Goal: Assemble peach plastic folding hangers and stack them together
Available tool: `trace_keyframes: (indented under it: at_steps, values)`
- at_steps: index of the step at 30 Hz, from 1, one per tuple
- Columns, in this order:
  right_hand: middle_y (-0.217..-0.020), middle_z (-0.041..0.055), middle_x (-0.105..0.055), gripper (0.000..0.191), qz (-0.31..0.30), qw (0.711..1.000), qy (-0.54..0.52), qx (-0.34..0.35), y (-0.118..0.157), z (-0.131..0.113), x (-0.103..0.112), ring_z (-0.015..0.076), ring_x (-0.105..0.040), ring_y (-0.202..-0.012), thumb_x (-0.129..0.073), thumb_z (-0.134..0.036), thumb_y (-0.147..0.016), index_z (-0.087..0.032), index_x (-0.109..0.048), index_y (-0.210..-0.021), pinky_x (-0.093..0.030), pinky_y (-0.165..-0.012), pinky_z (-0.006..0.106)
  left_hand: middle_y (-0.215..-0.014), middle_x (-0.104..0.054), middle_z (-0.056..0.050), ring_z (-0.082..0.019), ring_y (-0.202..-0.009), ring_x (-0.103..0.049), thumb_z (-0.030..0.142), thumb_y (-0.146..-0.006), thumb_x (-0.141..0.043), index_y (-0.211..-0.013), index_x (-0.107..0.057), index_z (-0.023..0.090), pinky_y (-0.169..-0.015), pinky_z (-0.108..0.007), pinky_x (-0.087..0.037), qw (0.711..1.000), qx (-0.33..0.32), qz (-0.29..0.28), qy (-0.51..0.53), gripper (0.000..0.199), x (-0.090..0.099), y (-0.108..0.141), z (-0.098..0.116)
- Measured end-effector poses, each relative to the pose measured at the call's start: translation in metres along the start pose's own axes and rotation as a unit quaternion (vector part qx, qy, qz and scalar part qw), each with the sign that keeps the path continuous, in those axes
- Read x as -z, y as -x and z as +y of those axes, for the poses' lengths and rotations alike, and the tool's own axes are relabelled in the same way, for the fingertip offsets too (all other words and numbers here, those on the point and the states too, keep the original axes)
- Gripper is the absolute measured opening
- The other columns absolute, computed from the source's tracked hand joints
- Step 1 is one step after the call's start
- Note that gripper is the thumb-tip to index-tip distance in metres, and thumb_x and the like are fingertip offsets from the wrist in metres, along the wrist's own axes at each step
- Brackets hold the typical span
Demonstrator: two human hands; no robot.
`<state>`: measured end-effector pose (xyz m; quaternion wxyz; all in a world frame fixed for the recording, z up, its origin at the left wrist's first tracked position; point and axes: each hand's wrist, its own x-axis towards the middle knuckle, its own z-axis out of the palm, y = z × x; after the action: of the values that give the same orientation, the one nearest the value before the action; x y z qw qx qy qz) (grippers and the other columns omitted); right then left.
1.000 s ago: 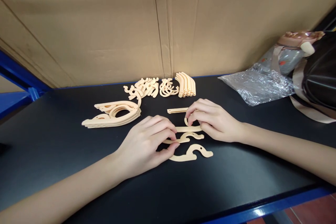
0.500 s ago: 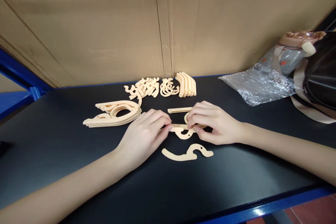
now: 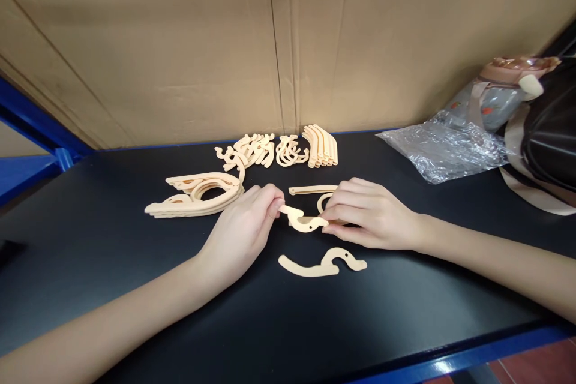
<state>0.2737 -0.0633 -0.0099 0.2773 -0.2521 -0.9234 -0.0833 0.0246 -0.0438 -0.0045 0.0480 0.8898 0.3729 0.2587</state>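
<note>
Between my hands is a beige curved piece (image 3: pixel 305 225) with a small hole. My left hand (image 3: pixel 243 225) pinches its left end between thumb and fingers. The fingers of my right hand (image 3: pixel 371 213) are closed at the piece's right tip, over another beige part mostly hidden beneath them. Just behind, a straight beige strip (image 3: pixel 310 190) and a ring-like hook (image 3: pixel 323 201) lie on the black table, both partly covered by my right hand. In front of my hands lies a separate wavy beige piece (image 3: pixel 310 270) with a hole.
Stacked beige assembled pieces (image 3: pixel 193 207) lie left of my hands. At the back are loose small parts (image 3: pixel 252 149), hooks (image 3: pixel 290 150) and stacked strips (image 3: pixel 320 145). A clear plastic bag (image 3: pixel 443 147), a bottle (image 3: pixel 490 93) and a black bag (image 3: pixel 551 132) stand right.
My left hand has drawn back slightly left, and the curved piece in it has shifted left and up, now tilted over the straight part. My right hand has moved only a little.
</note>
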Motion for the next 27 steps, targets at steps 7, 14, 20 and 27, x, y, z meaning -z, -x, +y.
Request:
trace_keyframes:
  at_steps: [7, 14, 20, 27]
  values:
    - [-0.077, 0.003, -0.067, 0.018, 0.005, 1.0, 0.023, 0.016, -0.004, -0.004, 0.001, 0.0144, -0.053, -0.074, -0.054, -0.024, -0.094, -0.013, -0.065, -0.086, -0.04, -0.068, 0.028, -0.077, -0.054, 0.0, -0.016, -0.071, -0.048, 0.029, -0.101, -0.039, -0.089, -0.053, 0.017, -0.062, -0.027, -0.037, 0.995, -0.09, 0.016, -0.038, 0.022, 0.003, 0.0, 0.006]
    - [-0.077, 0.004, -0.066, 0.021, 0.012, 1.0, 0.015, 0.005, -0.006, -0.008, -0.001, 0.0145, -0.054, -0.073, -0.052, -0.024, -0.095, -0.012, -0.066, -0.086, -0.041, -0.068, 0.028, -0.074, -0.052, -0.001, -0.017, -0.069, -0.046, 0.048, -0.093, -0.053, -0.088, -0.057, 0.016, -0.058, -0.028, -0.035, 0.983, -0.156, 0.006, -0.093, 0.033, 0.001, -0.001, 0.008]
    - [-0.078, 0.0052, -0.067, 0.026, 0.016, 1.0, -0.015, 0.0, -0.008, -0.009, -0.002, 0.0149, -0.058, -0.076, -0.045, -0.023, -0.098, -0.012, -0.067, -0.088, -0.044, -0.071, 0.028, -0.08, -0.057, -0.001, -0.016, -0.07, -0.049, 0.035, -0.096, -0.052, -0.091, -0.056, 0.015, -0.057, -0.026, -0.038, 0.975, -0.193, 0.0, -0.113, 0.021, -0.001, -0.001, 0.012]
    - [-0.093, 0.0067, -0.067, 0.023, -0.009, 0.998, -0.027, -0.06, -0.006, -0.007, -0.002, 0.0168, -0.055, -0.083, -0.052, -0.031, -0.095, -0.014, -0.067, -0.1, -0.044, -0.074, 0.031, -0.072, -0.053, -0.001, -0.016, -0.064, -0.049, 0.026, -0.101, -0.036, -0.077, -0.05, 0.017, -0.054, -0.026, -0.036, 0.975, -0.185, -0.013, -0.122, 0.029, 0.001, -0.003, 0.01]
